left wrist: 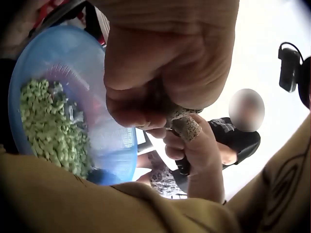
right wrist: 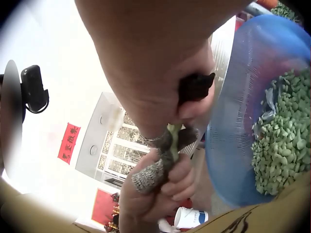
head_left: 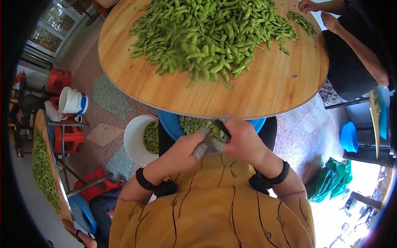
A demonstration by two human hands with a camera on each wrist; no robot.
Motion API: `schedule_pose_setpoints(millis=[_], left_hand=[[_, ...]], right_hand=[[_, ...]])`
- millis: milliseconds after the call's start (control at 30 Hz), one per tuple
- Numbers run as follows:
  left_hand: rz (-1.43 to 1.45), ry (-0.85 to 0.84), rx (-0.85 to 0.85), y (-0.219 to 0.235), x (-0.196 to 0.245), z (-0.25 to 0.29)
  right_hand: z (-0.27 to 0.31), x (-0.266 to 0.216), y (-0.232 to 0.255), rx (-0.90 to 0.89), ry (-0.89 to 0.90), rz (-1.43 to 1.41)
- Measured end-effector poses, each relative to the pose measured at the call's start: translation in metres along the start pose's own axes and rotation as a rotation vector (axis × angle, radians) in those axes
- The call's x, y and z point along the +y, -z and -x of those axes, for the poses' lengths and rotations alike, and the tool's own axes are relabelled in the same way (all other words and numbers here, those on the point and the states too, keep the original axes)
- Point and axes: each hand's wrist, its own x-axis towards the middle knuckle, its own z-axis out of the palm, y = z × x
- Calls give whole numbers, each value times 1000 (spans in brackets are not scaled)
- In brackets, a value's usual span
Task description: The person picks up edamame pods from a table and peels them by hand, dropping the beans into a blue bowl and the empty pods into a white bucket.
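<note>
Over a blue plastic basin (right wrist: 228, 141) of shelled green beans (right wrist: 284, 145), both hands meet in front of the body. My left hand (head_left: 188, 146), with grey speckled covers (right wrist: 149, 175) on thumb and finger, pinches a green soybean pod (right wrist: 173, 138). Curled in my right hand (head_left: 246, 140) is a small black object (right wrist: 194, 90), whose kind I cannot tell. The right hand's covered fingertips (head_left: 217, 143) are right at the pod, close to the left fingertips. In the left wrist view the left palm hides most of the pod.
A round wooden table (head_left: 273, 91) bears a large heap of soybean pods (head_left: 202, 37). Left of the basin stands a white bucket (head_left: 134, 138) with pods inside. Another person's hands (head_left: 326, 18) are at the table's right edge. Red stools (head_left: 89, 186) stand at the left.
</note>
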Motion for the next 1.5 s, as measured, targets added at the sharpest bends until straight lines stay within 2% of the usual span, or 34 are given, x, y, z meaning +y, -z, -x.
schedule_pose_setpoints(millis=[133,233,300,333,400,500,600,667,733,800,833,900,933,1000,1033,1100,1133,1200,1267,1333,1367,1433,1467,1500], left_hand=[[-180,32,-63,1,-13,8],[-96,107,31,1,-11,14],[76,294,95,7,-17,19],[76,294,99,8,-17,18],[18,159,153,5,-14,15],[20,208,156,-2,-23,4],[44,209,199,-7,-34,-11],[92,180,212,-11,-54,-16],[140,154,226,-11,-55,-20],[-100,-26,245,-9,-53,-22],[-100,-26,244,-8,-55,-21],[-581,-84,281,-5,-57,-18],[-580,-86,283,-4,-55,-15],[-170,199,131,-1,-44,-8],[-168,192,131,1,-37,-5],[311,190,133,5,-27,-1],[313,184,135,6,-29,3],[292,150,309,12,-36,16],[190,141,367,24,-49,33],[-104,187,552,39,-62,53],[-108,187,554,49,-64,65],[-901,391,479,66,-66,88],[-905,395,479,66,-68,93],[-1068,378,572,65,-69,96]], right_hand=[[5,8,-19,-31,18,102],[4,8,-22,-48,29,105],[3,10,-25,48,121,87],[2,9,-25,47,125,87],[3,7,-24,48,138,30],[1,11,-27,-36,116,51],[-1,17,-35,-5,202,133],[-2,12,-31,11,207,146],[-1,12,-29,25,212,156],[3,16,-28,59,152,119],[5,15,-25,59,151,119],[7,12,-16,98,100,170],[8,12,-15,98,102,174],[8,13,-13,53,73,173],[5,11,-10,55,74,180],[-3,5,2,22,75,69],[-11,6,8,22,79,75],[-34,13,24,253,-17,106],[-60,29,40,460,-195,230],[-82,52,53,504,-308,202],[-89,58,55,505,-305,199],[-98,64,55,499,-367,226],[-98,65,55,498,-366,221],[-97,67,55,495,-398,156]])
